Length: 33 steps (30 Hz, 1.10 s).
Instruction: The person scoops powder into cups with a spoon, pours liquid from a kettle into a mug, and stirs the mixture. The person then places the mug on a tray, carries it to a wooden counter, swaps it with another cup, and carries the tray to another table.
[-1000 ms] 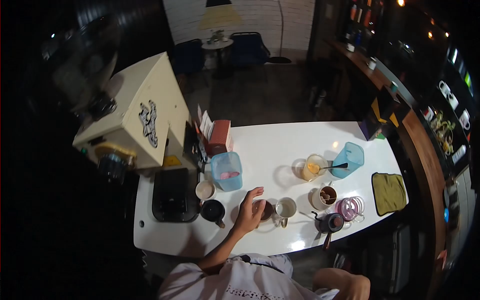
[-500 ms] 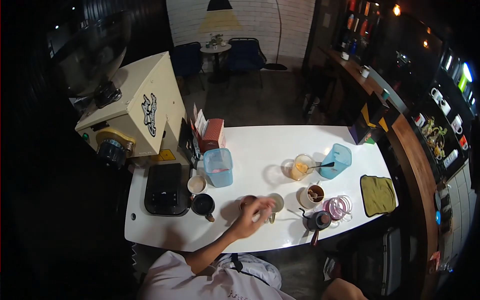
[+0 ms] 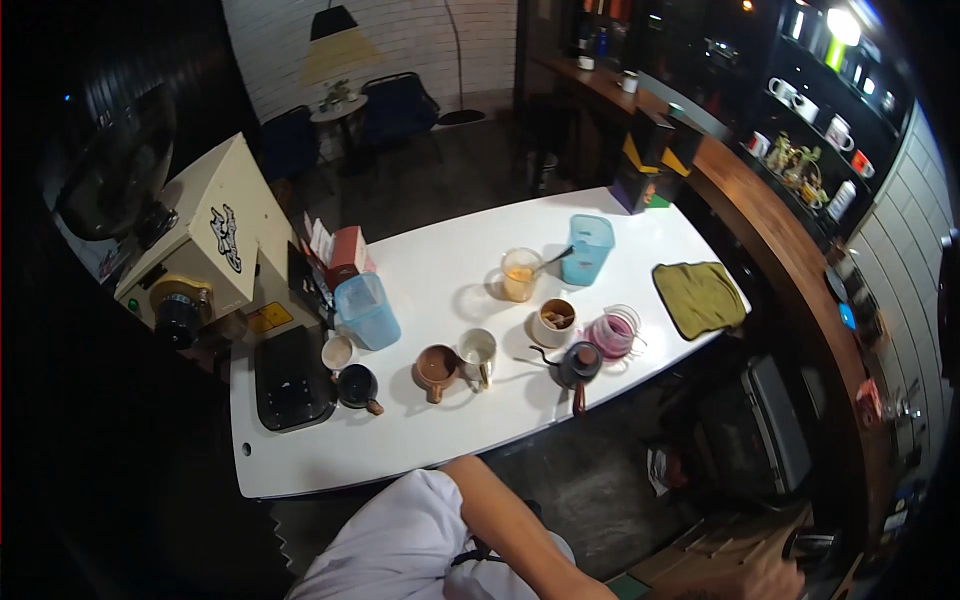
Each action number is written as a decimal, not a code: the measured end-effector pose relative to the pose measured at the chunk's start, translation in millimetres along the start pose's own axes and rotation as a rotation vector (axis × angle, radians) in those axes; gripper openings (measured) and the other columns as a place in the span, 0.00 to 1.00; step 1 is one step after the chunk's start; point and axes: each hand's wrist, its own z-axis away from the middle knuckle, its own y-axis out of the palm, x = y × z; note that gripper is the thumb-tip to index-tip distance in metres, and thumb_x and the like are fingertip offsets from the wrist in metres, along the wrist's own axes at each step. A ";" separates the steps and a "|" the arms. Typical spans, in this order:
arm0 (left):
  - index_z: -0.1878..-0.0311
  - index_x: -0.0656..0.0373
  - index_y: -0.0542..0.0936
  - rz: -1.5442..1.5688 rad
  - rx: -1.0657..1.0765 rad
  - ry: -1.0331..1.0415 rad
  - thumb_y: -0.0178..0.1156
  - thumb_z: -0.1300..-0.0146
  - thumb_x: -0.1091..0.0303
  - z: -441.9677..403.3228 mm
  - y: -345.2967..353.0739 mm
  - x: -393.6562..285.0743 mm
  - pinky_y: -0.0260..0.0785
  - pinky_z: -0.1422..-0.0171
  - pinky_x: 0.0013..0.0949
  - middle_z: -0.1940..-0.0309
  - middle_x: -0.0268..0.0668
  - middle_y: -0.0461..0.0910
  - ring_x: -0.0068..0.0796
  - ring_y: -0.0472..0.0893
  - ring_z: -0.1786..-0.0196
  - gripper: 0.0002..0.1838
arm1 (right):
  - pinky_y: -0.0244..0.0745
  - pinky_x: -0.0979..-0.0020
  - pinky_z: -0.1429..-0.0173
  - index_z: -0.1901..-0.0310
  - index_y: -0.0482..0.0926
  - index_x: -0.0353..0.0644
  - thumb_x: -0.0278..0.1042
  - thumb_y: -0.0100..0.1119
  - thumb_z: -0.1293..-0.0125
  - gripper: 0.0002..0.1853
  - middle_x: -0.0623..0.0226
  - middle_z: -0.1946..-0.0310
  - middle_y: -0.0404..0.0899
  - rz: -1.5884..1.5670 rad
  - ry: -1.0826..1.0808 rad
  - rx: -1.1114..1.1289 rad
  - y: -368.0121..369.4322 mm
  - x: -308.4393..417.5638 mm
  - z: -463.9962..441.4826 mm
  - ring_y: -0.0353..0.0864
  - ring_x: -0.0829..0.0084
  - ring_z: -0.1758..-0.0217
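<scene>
My left arm crosses low in front of my body, and its hand is out of view below the bottom edge. At the bottom right, my right hand [image 3: 772, 580] is smeared by motion beside a brown wooden surface; its fingers cannot be made out. On the white table stand a brown cup [image 3: 437, 368] and a pale mug [image 3: 478, 352] side by side. To their right are a dark gooseneck kettle [image 3: 580, 366], a white mug with brown contents [image 3: 554, 322] and a glass server with pink liquid [image 3: 613, 333]. Neither hand touches these.
A cream coffee grinder [image 3: 205, 235] stands at the left, near a black cup [image 3: 357, 386] and a small cup [image 3: 339, 352]. Two blue containers [image 3: 367, 310], a glass with a spoon [image 3: 519, 275] and a green cloth [image 3: 700, 298] rest on the table [image 3: 440, 265]. A wooden counter [image 3: 770, 210] runs along the right.
My left hand has left the brown cup and pale mug and dropped out of view. The view has turned right, and a blurred hand now shows at the bottom right.
</scene>
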 end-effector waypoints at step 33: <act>0.49 0.68 0.77 0.105 0.106 0.022 0.55 0.26 0.67 -93.0 66.5 71.1 0.70 0.42 0.45 0.53 0.48 0.80 0.48 0.79 0.50 0.12 | 0.75 0.75 0.57 0.59 0.81 0.33 0.35 0.58 0.24 0.12 0.72 0.69 0.81 -0.081 0.597 0.704 132.0 -250.8 62.9 0.78 0.81 0.65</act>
